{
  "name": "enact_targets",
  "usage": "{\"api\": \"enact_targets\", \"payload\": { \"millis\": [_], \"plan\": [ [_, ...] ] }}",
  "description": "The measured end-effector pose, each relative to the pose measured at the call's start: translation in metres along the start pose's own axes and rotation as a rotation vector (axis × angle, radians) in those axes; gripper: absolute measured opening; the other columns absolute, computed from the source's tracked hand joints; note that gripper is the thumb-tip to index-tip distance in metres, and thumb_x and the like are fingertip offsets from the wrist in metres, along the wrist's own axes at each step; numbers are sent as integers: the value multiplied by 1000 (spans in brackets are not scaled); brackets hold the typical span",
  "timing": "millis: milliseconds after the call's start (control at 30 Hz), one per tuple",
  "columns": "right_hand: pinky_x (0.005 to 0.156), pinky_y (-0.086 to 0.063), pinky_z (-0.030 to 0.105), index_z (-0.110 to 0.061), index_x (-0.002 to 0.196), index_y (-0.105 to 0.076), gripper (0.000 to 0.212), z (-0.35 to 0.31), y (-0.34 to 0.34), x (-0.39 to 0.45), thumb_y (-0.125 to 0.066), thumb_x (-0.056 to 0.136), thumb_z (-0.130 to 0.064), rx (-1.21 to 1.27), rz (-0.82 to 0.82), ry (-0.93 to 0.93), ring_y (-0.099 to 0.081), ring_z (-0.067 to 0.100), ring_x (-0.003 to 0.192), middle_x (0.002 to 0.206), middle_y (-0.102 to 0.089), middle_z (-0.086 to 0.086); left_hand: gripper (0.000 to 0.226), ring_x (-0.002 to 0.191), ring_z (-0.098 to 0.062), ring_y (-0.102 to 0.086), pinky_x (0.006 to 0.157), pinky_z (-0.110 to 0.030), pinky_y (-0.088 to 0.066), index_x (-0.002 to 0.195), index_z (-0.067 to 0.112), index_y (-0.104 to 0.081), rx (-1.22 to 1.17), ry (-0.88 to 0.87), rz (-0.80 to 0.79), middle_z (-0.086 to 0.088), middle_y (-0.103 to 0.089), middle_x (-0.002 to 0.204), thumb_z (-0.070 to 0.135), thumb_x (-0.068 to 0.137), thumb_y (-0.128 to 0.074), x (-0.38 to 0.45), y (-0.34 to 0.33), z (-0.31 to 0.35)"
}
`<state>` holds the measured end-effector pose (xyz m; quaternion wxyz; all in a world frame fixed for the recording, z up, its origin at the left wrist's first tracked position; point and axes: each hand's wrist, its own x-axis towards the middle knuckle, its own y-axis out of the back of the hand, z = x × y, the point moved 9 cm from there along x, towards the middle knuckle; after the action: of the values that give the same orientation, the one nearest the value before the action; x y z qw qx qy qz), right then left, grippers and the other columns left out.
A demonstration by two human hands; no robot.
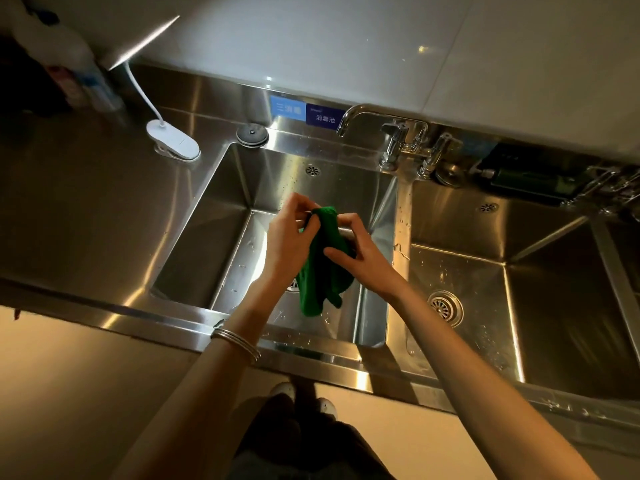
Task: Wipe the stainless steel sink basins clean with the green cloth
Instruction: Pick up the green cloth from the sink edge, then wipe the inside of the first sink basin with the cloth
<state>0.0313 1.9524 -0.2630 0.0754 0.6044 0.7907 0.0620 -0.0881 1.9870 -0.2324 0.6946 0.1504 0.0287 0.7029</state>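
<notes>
A green cloth [320, 268] hangs bunched above the left stainless steel basin [211, 244]. My left hand [289, 237] pinches its top edge, and my right hand [356, 254] grips the cloth from the right side. Both hands are held in the air over the basin, with the cloth's lower end dangling toward the front wall and covering most of that basin's drain. The right basin [540, 306] lies beside it, wet, with its round drain [445, 307] in view.
A faucet [377, 124] with two valves stands on the back ledge between the basins. A white clip lamp [173, 140] and a black plug [252, 134] sit at the back left. A soap rack [530, 181] is at the back right. Steel counter [86, 202] extends left.
</notes>
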Motion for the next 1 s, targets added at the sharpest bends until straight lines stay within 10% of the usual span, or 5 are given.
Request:
{"api": "enact_targets", "payload": {
  "millis": [267, 733, 1000],
  "plan": [
    [89, -51, 30, -34, 103, -47, 22, 13, 9, 40, -59, 87, -23, -52, 274, -6, -57, 22, 102, 113, -55, 14, 18, 76, 1, -61, 70, -20, -53, 90, 10, -55, 85, -20, -139, 6, -60, 83, -6, 83, -57, 46, 4, -29],
    [92, -49, 34, -13, 110, -61, 27, 71, 62, 115, -66, 83, -15, 126, 989, -366, -60, 19, 101, 107, -64, 6, 40, 103, -37, -54, 89, -38, -42, 116, 8, -61, 543, -287, -581, -16, -59, 112, 6, 77, -61, 151, -19, -74],
    [103, -44, 36, -17, 126, -57, 40, 84, 112, 159, -65, 87, -18, 73, 1090, -428, -53, 20, 116, 128, -55, 6, 44, 109, -35, -49, 93, -39, -39, 124, 11, -55, 560, -219, -638, -15, -53, 120, 15, 80, -54, 181, -38, -101]
  ]
}}
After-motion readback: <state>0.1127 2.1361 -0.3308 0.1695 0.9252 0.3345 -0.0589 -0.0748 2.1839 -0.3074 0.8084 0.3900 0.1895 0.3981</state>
